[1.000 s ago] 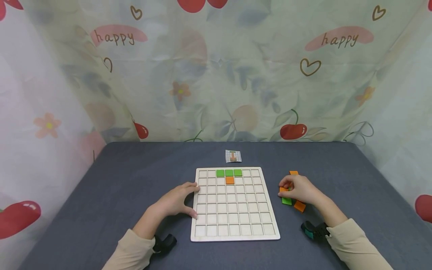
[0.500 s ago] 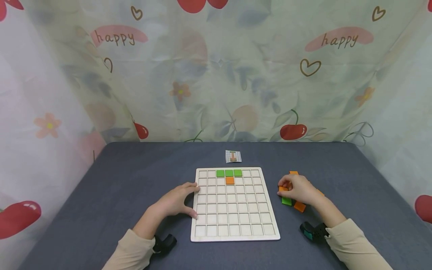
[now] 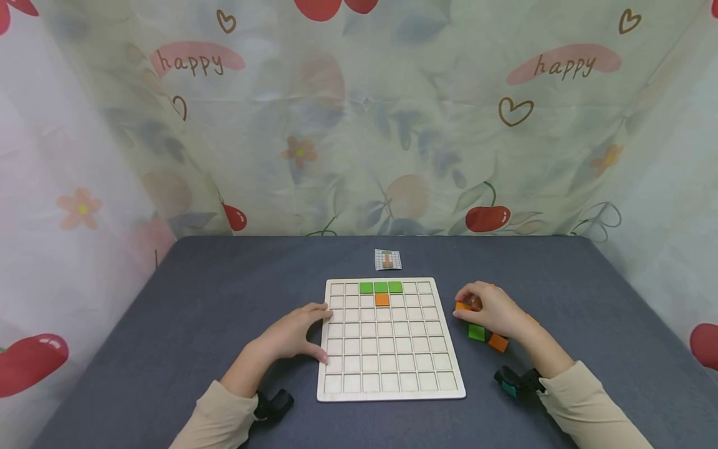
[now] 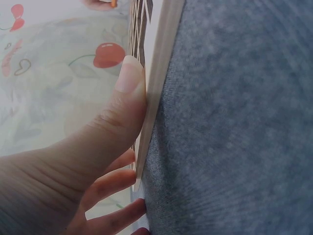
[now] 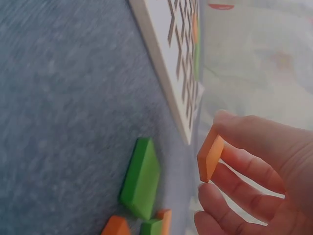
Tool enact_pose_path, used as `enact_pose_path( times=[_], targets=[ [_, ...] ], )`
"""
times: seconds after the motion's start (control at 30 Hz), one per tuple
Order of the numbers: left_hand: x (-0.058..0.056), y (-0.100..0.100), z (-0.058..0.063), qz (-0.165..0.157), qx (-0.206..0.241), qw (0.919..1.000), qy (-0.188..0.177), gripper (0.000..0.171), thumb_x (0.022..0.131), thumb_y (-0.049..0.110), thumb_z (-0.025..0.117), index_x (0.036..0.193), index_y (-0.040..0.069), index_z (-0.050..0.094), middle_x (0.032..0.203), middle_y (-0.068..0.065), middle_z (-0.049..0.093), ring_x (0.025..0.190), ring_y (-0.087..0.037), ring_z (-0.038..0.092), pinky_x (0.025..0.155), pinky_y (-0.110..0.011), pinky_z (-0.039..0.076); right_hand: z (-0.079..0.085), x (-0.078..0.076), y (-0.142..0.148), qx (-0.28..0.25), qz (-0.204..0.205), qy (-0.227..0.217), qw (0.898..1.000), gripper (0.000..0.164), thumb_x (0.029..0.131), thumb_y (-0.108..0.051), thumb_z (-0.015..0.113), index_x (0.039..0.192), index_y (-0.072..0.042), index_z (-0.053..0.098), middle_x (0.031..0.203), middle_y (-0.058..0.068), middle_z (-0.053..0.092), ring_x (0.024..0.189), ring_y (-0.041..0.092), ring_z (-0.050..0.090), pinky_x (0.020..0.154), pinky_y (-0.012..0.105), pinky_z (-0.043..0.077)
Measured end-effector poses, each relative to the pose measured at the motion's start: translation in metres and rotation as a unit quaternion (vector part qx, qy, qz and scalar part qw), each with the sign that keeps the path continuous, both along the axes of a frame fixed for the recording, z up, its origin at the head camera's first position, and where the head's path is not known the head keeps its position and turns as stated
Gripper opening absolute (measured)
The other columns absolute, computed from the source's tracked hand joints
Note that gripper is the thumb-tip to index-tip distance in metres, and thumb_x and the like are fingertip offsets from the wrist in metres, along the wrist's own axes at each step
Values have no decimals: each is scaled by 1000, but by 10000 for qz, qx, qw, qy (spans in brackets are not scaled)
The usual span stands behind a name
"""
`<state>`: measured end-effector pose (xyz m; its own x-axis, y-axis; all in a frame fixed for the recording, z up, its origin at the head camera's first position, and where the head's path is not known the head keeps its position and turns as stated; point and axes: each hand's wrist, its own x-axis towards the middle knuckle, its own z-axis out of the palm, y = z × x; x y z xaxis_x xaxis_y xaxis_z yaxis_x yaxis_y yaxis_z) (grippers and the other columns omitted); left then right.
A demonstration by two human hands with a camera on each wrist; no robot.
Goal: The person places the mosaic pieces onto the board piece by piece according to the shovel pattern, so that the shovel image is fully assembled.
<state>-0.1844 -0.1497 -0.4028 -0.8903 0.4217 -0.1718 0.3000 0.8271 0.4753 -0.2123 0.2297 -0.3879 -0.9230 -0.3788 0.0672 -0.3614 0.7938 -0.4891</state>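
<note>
Pinch of right hand [image 3: 496, 308] on flat orange square tile [image 5: 210, 156], above dark grey cloth [image 3: 241, 274], just right of pale wooden gridded board [image 3: 387, 396]; left hand [image 3: 287, 333] loosely spread against board's left edge.

The left forearm [image 3: 221, 416] angles inward from below, and the left hand [image 3: 287, 333] spreads its thumb [image 4: 117, 115] well apart from its loosely extended fingers [image 4: 111, 186]. The right forearm [image 3: 594, 405] slants in from the opposite side; the right hand [image 3: 495, 310] pinches between thumb [image 5: 264, 136] and fingertips [image 5: 210, 196], though exactly which fingers share the pinch is hard to tell.
</note>
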Motion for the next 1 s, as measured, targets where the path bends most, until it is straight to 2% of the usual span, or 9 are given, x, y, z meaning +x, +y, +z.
enact_pose_path(
  times=[0.27, 0.47, 0.8, 1.0],
  targets=[
    [0, 0, 0, 2, -3, 10000, -8, 89, 62, 38, 83, 137, 6, 47, 146, -13, 40, 134, -33, 38, 107, -48, 36, 8, 3, -10, -157, 106, -120, 9997, 26, 85, -22, 68, 102, -4, 64, 98, 9, 66, 69, 8, 56, 63, 23, 47],
    [0, -1, -1, 17, -13, 10000, -15, 89, 62, 38, 83, 137, 6, 47, 147, -13, 40, 135, -33, 38, 107, -48, 35, 10, 6, -20, -441, 121, -286, 9985, 28, 85, -19, 68, 105, 0, 62, 100, 13, 65, 66, 9, 57, 62, 21, 49],
    [-1, 0, -2, 39, -33, 10000, -17, 90, 62, 39, 84, 137, 7, 47, 147, -12, 40, 135, -32, 38, 107, -47, 35, 11, 8, -36, -445, 440, 91, 9980, 22, 86, -15, 67, 105, -5, 67, 97, 9, 65, 67, 7, 56, 59, 19, 48],
    [0, 0, -2, 59, -47, 10000, -33, 90, 62, 39, 84, 137, 8, 47, 147, -11, 39, 135, -32, 37, 107, -47, 35, 12, 7, -47, -532, 612, 89, 9967, 20, 83, -13, 69, 101, -4, 68, 94, 7, 65, 68, 8, 57, 60, 18, 49]
  ],
)
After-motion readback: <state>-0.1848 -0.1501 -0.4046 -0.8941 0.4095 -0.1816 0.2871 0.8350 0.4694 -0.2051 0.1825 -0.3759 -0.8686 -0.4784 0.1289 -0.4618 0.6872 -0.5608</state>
